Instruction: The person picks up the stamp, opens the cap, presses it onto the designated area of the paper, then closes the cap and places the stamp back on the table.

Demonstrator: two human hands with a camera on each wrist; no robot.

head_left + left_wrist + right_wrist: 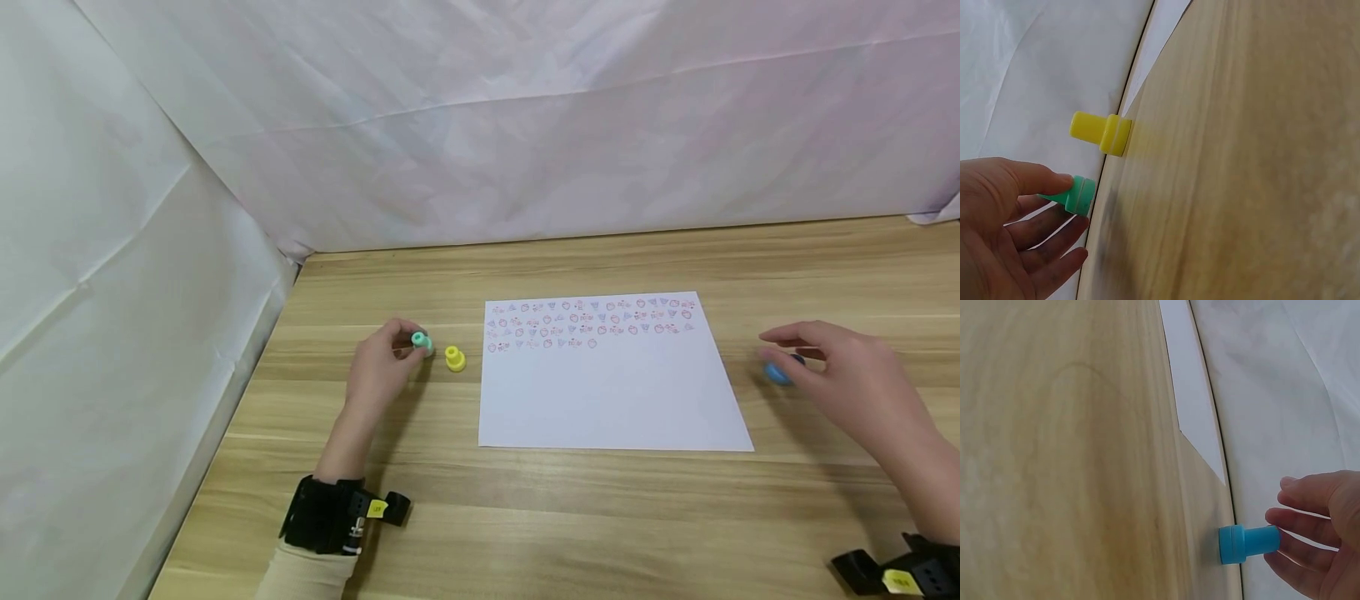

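The green stamp stands on the wooden table just left of the yellow stamp, and the left hand pinches its handle between thumb and fingers; the left wrist view shows the thumb on top of the green handle and the fingers curled beneath it. The yellow stamp stands free, near but apart from the hand. On the far side of the sheet, the blue stamp stands upright on the table, and the right hand hovers at it, fingers loosely spread and gripping nothing; whether the fingertips touch the blue stamp I cannot tell.

Between the hands lies a white paper, its upper rows filled with small red and blue prints, the fourth row ending partway. The step in hand looks like taking up stamps to go on printing; the next move would call for a firm grip and a straight carry to the bare spot after the last mark.

White wrinkled sheeting walls in the table at the back and left
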